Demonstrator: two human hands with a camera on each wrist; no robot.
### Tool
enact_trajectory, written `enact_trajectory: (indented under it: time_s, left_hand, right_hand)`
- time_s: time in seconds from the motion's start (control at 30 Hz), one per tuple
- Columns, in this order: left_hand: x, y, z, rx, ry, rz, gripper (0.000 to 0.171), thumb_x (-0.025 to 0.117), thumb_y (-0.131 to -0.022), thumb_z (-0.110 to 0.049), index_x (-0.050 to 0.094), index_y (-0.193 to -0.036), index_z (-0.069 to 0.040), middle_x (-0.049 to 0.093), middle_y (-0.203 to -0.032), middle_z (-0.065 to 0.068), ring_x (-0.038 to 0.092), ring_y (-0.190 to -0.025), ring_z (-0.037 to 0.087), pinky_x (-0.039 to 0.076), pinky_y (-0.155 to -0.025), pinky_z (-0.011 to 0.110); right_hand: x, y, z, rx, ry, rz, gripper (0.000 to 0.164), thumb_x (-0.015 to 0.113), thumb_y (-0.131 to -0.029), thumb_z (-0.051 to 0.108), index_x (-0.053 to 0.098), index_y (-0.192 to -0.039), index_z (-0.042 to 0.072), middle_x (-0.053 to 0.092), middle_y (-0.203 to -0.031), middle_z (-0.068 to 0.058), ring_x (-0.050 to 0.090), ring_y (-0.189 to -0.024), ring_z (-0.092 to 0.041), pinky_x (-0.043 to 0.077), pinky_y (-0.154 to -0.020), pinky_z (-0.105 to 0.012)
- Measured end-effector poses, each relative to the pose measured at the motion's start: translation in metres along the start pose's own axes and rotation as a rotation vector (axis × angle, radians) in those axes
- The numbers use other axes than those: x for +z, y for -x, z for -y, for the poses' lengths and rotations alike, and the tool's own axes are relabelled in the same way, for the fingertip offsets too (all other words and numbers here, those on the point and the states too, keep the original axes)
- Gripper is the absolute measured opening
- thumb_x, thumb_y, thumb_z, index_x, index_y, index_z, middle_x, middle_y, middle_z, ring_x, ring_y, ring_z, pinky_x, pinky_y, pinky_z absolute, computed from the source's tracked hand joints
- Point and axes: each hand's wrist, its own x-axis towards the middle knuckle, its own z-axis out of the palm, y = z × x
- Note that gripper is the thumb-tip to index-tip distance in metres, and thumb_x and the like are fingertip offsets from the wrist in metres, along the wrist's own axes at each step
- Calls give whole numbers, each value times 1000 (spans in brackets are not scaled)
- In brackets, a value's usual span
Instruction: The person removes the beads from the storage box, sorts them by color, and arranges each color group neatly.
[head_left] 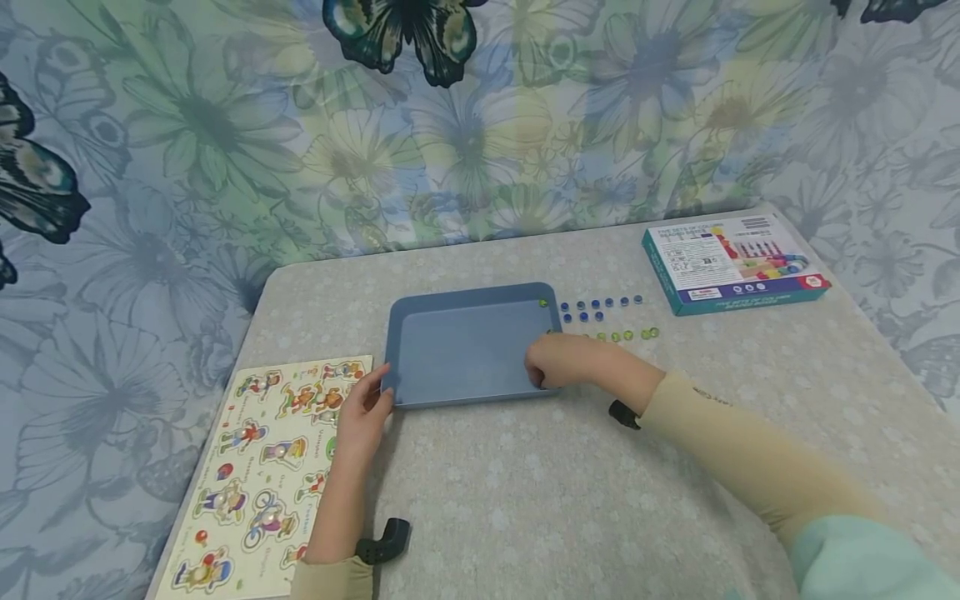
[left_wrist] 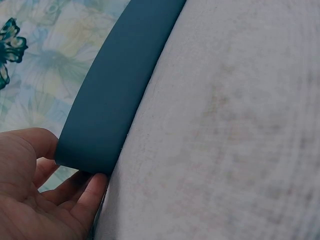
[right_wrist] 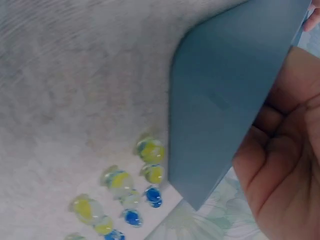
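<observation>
A shallow blue tray (head_left: 465, 342) lies on the table. My left hand (head_left: 363, 421) holds its near left corner, fingers around the rim; the left wrist view shows the hand (left_wrist: 45, 185) at the tray wall (left_wrist: 105, 100). Over the near right corner bends my right hand (head_left: 566, 360), fingers curled and pointing down inside the tray. Its fingertips are hidden behind the tray wall (right_wrist: 220, 90) in the right wrist view, so anything between them cannot be seen. One yellow-green glass marble (head_left: 543, 303) sits in the far right corner, another (head_left: 550, 332) by the right wall.
Right of the tray lie rows of blue marbles (head_left: 596, 303) and yellow-green marbles (head_left: 616, 337). A boxed game (head_left: 735, 262) stands at the back right. A picture puzzle board (head_left: 255, 475) lies at the left, beside my left forearm. Behind the table hangs a flowered cloth (head_left: 465, 150).
</observation>
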Motion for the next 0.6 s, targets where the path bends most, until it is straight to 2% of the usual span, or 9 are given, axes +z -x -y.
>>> enact_trajectory:
  time_s: [0.13,0.2,0.37,0.47,0.6]
  left_hand:
    - [2,-3,7,24,-11,-7,40,50,-96,-12,49,-136,-17,40,-141,10,48,-121,26,47,-94,40]
    - [2,-4,8,30,-11,-8,40,50,-96,-12,50,-135,-17,40,-141,11,47,-122,27,47,-94,40]
    - [3,-3,6,28,-4,-10,39,51,-95,-12,50,-134,-17,40,-141,11,46,-123,27,46,-95,39]
    - [2,-2,4,27,-3,-13,39,50,-95,-12,50,-135,-16,40,-141,11,46,-123,28,46,-95,40]
    - [1,-2,5,18,-14,-17,40,50,-95,-11,50,-135,-17,41,-139,11,48,-121,26,47,-94,39]
  right_hand:
    - [4,1,-7,-7,-61,-54,9,67,-82,6,69,-83,14,60,-75,8,55,-70,-9,48,-64,-25]
    - [3,4,-12,-33,-130,-102,8,67,-81,7,70,-86,13,62,-78,8,56,-72,-7,49,-65,-24]
    - [-11,23,-37,-72,-308,-273,13,65,-85,10,70,-97,8,65,-89,3,60,-80,-9,52,-71,-27]
    - [-19,38,-60,-8,-387,-379,16,65,-87,12,69,-101,7,66,-95,0,62,-85,-13,53,-75,-31]
    - [-17,54,-96,157,-463,-460,19,64,-88,16,68,-104,6,67,-98,-5,61,-89,-19,52,-77,-36]
